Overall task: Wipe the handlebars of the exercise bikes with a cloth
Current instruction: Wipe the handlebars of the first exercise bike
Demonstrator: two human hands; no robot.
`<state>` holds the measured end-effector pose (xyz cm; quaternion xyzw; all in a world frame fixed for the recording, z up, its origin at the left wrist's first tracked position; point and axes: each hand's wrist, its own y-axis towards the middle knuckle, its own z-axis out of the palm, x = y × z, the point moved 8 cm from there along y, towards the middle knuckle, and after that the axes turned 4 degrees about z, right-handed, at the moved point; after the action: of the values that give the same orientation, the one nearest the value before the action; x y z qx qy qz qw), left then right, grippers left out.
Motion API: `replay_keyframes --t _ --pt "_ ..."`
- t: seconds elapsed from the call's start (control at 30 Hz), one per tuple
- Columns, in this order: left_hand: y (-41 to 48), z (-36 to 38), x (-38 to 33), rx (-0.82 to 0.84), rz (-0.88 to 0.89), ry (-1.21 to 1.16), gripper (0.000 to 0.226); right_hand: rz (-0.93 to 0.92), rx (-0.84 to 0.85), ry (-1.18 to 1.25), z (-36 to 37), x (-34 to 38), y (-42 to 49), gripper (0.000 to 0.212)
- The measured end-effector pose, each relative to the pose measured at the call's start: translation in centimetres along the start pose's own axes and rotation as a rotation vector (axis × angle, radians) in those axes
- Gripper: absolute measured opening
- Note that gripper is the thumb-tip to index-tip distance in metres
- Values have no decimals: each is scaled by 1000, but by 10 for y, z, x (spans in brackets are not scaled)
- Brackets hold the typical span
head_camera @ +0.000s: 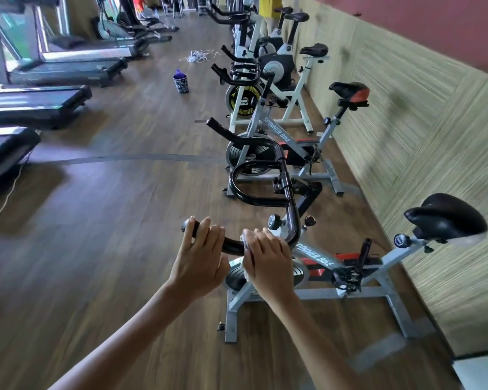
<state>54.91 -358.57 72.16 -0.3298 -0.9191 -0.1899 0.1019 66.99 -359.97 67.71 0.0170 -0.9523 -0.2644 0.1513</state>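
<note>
Reads "SPINNER BIKE" in pale capitals along the grey frame of the nearest bike (316,256), and the same words on the sloping frame of the second bike (276,130) behind it; too blurred to make out any lettering on the bikes farther along the wall. Out on the wooden floor (110,220), well apart from the bikes, a dark patterned cup (181,85) with something purple (178,73) poking from its top. At the black handlebar (235,189) of the nearest bike: left hand (200,257) wrapped over the near end of the bar, fingers curled on top; right hand (268,257) just beside it, fingers folded down over a white cloth (245,240), holding it around the bar, a bit of it hanging below the palm.
</note>
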Motion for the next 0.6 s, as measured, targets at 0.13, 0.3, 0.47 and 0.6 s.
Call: replay_keyframes --t 0.13,0.3,0.47,0.6 --pt "0 1 0 -14 -22 7 48 -78 -13 -39 -14 -50 -12 40" --pt "15 17 -38 48 -22 -54 40 356 14 241 -8 -84 15 47" --pt "26 30 -56 124 -72 -170 49 481 245 298 6 -90 42 49" --pt "23 31 -54 69 -42 -188 53 473 202 351 2 -78 17 53"
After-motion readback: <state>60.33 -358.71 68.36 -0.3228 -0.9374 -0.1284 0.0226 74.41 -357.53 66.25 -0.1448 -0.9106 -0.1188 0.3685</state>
